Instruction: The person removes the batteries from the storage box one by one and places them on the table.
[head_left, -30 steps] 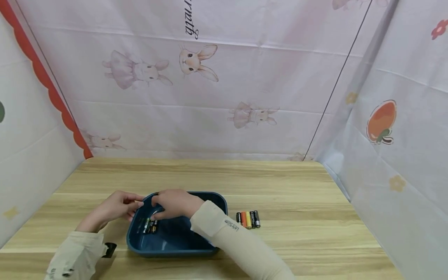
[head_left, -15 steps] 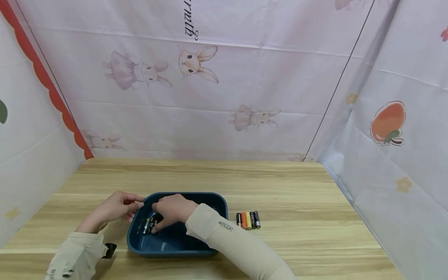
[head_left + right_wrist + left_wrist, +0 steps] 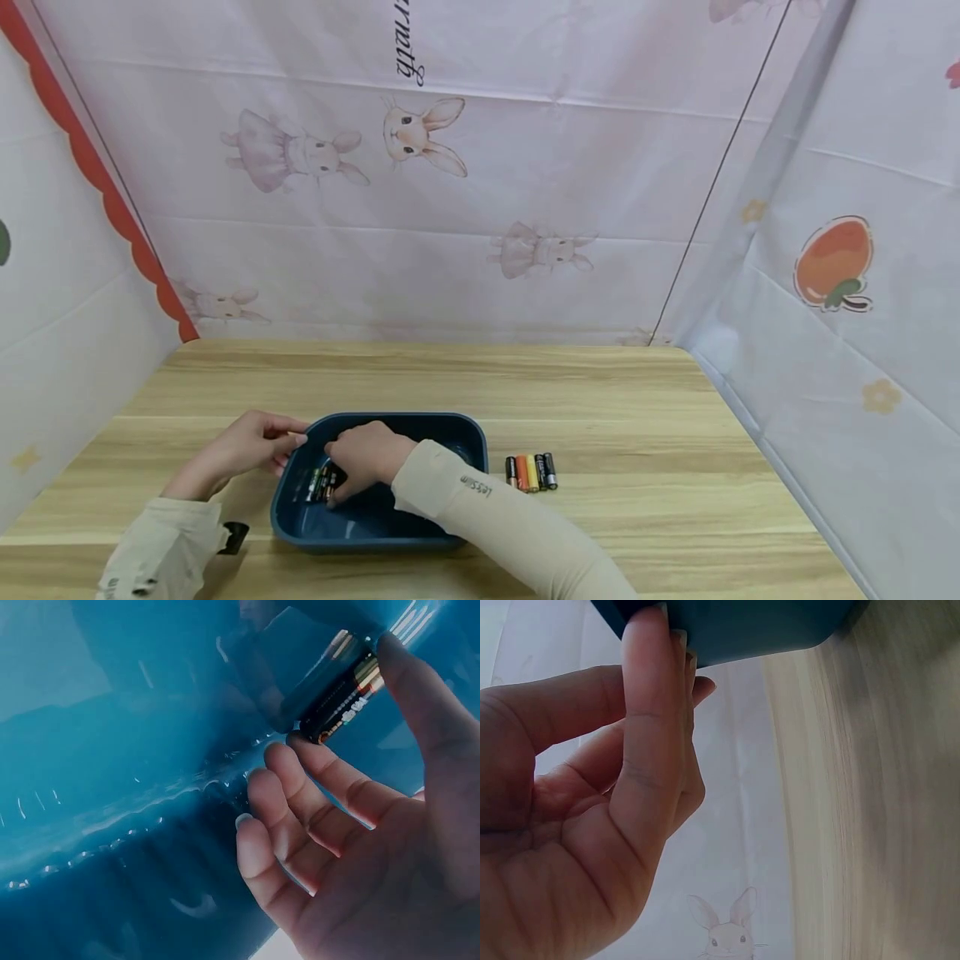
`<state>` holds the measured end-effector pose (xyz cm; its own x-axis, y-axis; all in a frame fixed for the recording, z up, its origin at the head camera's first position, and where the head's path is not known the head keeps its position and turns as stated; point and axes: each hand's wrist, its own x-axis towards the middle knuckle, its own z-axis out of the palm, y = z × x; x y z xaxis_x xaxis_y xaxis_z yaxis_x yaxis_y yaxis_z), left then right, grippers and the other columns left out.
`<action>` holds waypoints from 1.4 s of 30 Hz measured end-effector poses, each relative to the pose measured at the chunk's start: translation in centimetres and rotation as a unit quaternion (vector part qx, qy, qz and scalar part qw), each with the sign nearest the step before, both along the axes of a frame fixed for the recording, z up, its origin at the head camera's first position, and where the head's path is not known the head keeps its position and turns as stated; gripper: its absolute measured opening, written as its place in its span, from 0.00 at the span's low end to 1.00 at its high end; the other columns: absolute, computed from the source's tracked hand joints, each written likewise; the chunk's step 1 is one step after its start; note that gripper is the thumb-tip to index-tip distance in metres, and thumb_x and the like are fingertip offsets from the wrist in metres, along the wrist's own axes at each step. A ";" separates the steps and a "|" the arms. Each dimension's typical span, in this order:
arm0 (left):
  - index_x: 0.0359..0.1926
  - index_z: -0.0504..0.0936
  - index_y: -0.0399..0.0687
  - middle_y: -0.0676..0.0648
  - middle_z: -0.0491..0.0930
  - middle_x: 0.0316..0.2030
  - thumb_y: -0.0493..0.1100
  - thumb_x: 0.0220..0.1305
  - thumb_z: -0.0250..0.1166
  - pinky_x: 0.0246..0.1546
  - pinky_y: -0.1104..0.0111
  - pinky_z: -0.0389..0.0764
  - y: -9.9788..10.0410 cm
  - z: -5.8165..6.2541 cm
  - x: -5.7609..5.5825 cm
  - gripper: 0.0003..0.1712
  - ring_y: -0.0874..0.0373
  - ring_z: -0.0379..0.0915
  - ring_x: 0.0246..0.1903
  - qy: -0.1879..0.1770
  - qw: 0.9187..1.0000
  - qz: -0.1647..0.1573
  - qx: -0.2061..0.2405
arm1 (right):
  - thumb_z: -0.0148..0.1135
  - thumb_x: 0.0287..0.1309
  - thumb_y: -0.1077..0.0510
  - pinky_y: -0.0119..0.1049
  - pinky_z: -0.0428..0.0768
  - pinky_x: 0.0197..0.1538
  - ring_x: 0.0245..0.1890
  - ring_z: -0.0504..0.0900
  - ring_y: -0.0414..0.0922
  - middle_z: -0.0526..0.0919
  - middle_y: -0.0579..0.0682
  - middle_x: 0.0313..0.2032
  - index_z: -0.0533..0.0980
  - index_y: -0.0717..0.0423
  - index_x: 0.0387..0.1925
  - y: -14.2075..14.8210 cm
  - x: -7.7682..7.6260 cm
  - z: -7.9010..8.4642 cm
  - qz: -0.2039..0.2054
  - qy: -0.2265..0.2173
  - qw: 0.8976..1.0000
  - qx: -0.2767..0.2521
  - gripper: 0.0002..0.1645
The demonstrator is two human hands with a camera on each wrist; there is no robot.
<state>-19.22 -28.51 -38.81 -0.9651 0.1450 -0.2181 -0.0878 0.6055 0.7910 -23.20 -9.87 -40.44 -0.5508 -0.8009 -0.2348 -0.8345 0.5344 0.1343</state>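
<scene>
A dark blue plastic bin (image 3: 375,543) sits on the wooden table. My right hand (image 3: 369,457) reaches inside it and pinches a black and gold AA-type battery (image 3: 345,701). Thumb and index finger hold its two ends; the other fingers are loosely bent. Side by side at the bin's left inner side lie other batteries (image 3: 313,485), partly hidden by my right hand in the head view. My left hand (image 3: 251,446) is at the bin's far left corner. Its fairly straight fingertips touch the rim and outer wall there, as the left wrist view also shows.
Right of the bin, several batteries (image 3: 532,472) in black, orange and yellow form a neat row on the table (image 3: 637,517). Printed cloth walls (image 3: 480,283) enclose the table at the back and sides. A dark strap end (image 3: 234,537) hangs by the left sleeve.
My right hand has lowered slightly toward the bin's near side, bringing a battery down against the others at the left. My left hand keeps its place at the rim.
</scene>
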 end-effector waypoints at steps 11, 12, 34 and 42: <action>0.56 0.75 0.27 0.46 0.77 0.26 0.37 0.68 0.58 0.28 0.60 0.84 0.0 0.1 0.1 0.20 0.55 0.76 0.24 -0.005 1.000 0.002 0.002 | 0.63 0.49 0.27 0.26 0.78 0.39 0.36 0.76 0.30 0.79 0.34 0.41 0.75 0.36 0.55 -0.2 0.0 0.0 -0.002 0.001 1.000 0.004 0.34; 0.56 0.75 0.27 0.46 0.77 0.26 0.37 0.68 0.58 0.28 0.60 0.84 0.1 0.1 0.2 0.20 0.55 0.76 0.24 -0.005 1.000 0.002 0.003 | 0.63 0.49 0.27 0.26 0.78 0.39 0.36 0.76 0.30 0.79 0.33 0.41 0.75 0.36 0.55 -0.2 0.0 0.1 0.000 0.000 1.000 0.003 0.34; 0.56 0.75 0.27 0.45 0.76 0.26 0.36 0.69 0.58 0.29 0.59 0.84 -0.4 0.8 0.2 0.19 0.53 0.77 0.24 -0.013 1.000 0.005 -0.005 | 0.66 0.47 0.29 0.23 0.73 0.33 0.31 0.73 0.30 0.79 0.34 0.42 0.77 0.38 0.48 2.8 0.2 4.7 -0.001 -0.067 0.994 -0.080 0.29; 0.56 0.76 0.27 0.45 0.77 0.27 0.36 0.69 0.58 0.28 0.63 0.83 -0.7 0.7 0.6 0.19 0.55 0.76 0.24 -0.017 1.000 0.004 -0.013 | 0.63 0.50 0.28 0.25 0.70 0.31 0.29 0.71 0.33 0.76 0.38 0.41 0.76 0.40 0.51 5.2 0.7 6.3 -0.002 -0.044 0.991 -0.124 0.31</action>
<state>-18.67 -29.16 -38.15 -0.9585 0.1303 -0.2537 -0.1193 0.6251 0.7714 -22.52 -4.71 -34.13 -0.5405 -0.8377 -0.0788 -0.8347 0.5456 -0.0750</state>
